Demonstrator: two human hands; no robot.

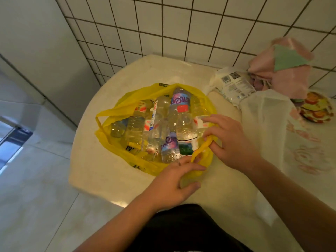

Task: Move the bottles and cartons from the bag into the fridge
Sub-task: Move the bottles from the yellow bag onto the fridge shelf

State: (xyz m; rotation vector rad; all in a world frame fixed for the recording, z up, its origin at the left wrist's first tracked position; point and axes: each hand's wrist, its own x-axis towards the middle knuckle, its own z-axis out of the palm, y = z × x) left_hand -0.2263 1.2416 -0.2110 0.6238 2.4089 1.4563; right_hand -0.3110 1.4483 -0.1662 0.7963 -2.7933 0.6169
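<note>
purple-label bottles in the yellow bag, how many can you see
2. One purple-label bottle lies at the far end of the yellow bag, the other at the near end, just beyond the left hand. More may be hidden under the clear bottles.

White square wall tiles [200,24] with dark grout rise behind a cream, round-edged table [101,171]. Pale glossy floor tiles [36,188] lie below it, with a bluish patch of light [9,142] at the left edge
</note>
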